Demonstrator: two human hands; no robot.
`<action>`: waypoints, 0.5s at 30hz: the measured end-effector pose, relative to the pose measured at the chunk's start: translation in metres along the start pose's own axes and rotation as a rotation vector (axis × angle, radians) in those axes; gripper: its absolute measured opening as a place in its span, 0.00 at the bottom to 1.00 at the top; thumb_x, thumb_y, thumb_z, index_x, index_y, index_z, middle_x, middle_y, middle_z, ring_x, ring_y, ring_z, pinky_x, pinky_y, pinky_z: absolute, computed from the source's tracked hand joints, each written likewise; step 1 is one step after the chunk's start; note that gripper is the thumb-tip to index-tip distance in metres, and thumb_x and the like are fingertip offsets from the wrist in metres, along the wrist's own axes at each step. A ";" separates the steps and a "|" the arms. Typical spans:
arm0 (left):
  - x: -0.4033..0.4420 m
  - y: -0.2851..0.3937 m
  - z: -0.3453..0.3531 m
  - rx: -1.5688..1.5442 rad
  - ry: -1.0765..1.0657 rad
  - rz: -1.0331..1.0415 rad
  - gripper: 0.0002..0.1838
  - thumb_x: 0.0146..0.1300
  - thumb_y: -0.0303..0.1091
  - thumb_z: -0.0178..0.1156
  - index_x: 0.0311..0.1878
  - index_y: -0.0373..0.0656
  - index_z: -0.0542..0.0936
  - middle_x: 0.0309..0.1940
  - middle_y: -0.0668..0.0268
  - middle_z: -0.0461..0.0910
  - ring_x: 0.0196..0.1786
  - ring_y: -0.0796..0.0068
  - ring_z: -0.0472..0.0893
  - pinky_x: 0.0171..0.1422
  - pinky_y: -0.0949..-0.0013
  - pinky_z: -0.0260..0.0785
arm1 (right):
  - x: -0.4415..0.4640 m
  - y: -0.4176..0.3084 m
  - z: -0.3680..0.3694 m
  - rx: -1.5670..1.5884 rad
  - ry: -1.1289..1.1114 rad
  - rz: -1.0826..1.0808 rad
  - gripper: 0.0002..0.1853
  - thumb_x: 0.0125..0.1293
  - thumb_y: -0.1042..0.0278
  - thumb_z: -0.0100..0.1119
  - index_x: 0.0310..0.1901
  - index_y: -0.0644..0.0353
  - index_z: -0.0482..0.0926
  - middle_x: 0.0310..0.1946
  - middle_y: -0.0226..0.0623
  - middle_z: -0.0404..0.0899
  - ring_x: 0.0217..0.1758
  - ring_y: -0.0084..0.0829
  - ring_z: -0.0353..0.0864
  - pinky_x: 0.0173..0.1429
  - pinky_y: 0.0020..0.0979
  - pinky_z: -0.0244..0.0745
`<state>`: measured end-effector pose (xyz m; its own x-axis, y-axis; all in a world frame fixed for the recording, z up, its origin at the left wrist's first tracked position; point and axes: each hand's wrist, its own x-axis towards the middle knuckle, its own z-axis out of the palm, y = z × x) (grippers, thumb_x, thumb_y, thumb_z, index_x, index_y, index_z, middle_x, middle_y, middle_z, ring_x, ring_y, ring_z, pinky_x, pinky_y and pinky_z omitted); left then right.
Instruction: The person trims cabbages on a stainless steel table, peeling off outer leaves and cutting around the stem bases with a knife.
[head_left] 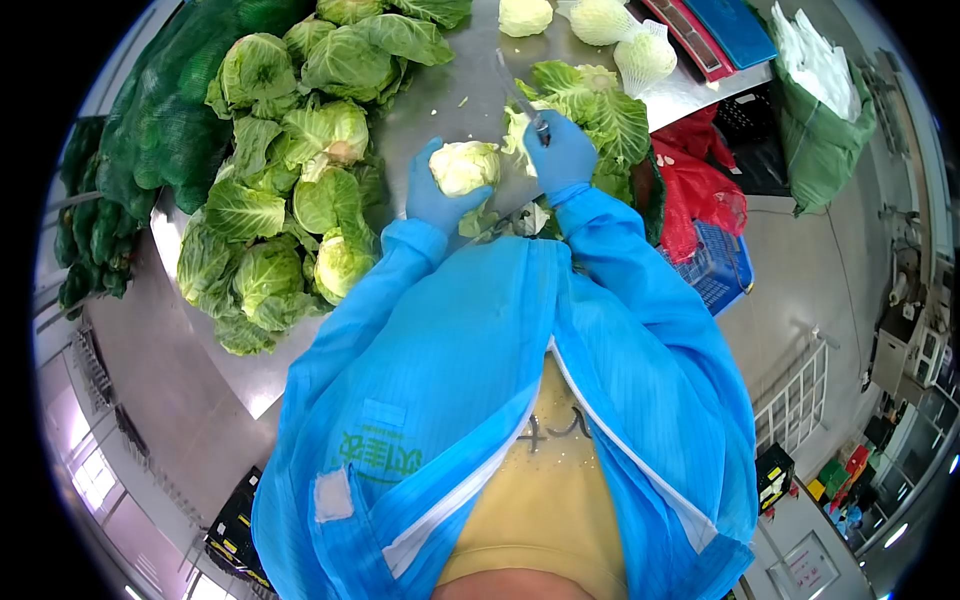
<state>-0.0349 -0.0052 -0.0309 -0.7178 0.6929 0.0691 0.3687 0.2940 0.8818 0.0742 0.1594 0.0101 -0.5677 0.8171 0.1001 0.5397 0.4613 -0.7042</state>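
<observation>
In a blue glove, my left hand [437, 192] is wrapped round a trimmed pale cabbage [464, 168] above the metal table [440, 105]. My right hand [562, 152], also gloved in blue, is closed on the handle of a knife [519, 95], whose blade points up and away from me. Loose green cabbage leaves [607, 118] lie beside and beyond my right hand. To the left of my left hand is a big heap of untrimmed cabbages [330, 130] with their outer leaves on.
Dark green net sacks [165, 110] stand at the left. At the far edge sit a bare cabbage [525, 16] and cabbages in white foam netting [643, 58]. A red bag [700, 185], a blue crate [722, 268] and a green sack [825, 130] are on the right.
</observation>
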 end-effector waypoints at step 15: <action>-0.004 -0.009 -0.006 -0.240 -0.063 0.002 0.51 0.35 0.34 0.78 0.63 0.38 0.58 0.57 0.55 0.64 0.60 0.63 0.68 0.64 0.62 0.65 | -0.011 0.005 0.012 0.183 -0.527 -0.272 0.27 0.52 0.48 0.65 0.55 0.43 0.76 0.41 0.34 0.78 0.38 0.34 0.80 0.43 0.33 0.75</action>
<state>-0.0393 -0.0145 -0.0361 -0.6762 0.7351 0.0486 0.2141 0.1330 0.9677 0.0760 0.1489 -0.0031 -0.9258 0.3765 -0.0350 0.2440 0.5242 -0.8159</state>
